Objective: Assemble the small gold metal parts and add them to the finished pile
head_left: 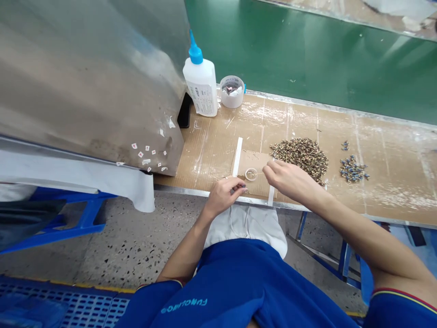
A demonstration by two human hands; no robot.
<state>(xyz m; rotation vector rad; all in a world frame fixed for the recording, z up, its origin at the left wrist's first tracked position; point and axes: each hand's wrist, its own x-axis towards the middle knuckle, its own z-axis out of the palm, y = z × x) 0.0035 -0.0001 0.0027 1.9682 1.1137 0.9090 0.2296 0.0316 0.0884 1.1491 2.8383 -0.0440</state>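
My left hand is at the table's front edge, its fingers pinched on a small dark part. To its right, my right hand is closed on a thin stick, whose tip reaches into a small round white dish. The dish rests on a cardboard piece between two white strips. Just beyond my right hand lies a large pile of small brass-coloured parts. A smaller group of blue-tipped parts lies farther right.
A white bottle with a blue nozzle and a tape roll holding scraps stand at the back left. A black phone lies beside a metal panel. Behind the cardboard-covered table runs a green surface.
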